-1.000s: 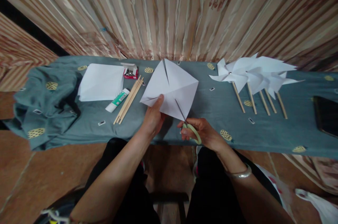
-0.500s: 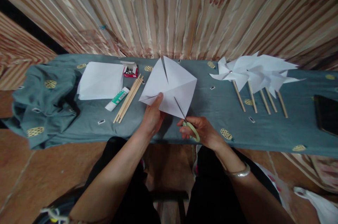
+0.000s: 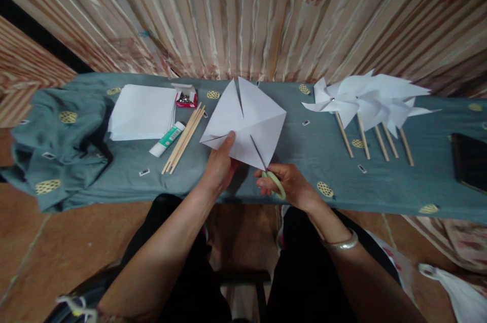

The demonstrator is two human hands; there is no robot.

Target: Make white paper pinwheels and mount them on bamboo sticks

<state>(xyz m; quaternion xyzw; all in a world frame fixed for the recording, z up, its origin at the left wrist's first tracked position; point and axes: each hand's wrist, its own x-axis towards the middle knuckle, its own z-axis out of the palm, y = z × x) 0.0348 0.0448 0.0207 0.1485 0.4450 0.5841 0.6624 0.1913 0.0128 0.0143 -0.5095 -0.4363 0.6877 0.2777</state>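
Observation:
My left hand (image 3: 221,163) grips a white square sheet of paper (image 3: 262,105) by its near left side, thumb on top. Slits run inward from its far corner and its left corner, and fold lines cross its middle. My right hand (image 3: 287,183) is closed round the pale green handles of a pair of scissors (image 3: 274,183). The dark blade lies along the paper's near corner, pointing toward the centre. How far the second blade reaches under the sheet is hidden.
Left on the cloth-covered table (image 3: 125,173) are a paper stack (image 3: 142,112), a glue tube (image 3: 167,139), wooden sticks (image 3: 184,138) and a red box (image 3: 186,97) of small metal pieces. Rightward lie several paper pinwheels (image 3: 369,95) on sticks and a black phone-like object (image 3: 470,160).
The view has shifted slightly. Both hands keep their grips, and the scissors stay at the paper's near corner with their handles a little closer together.

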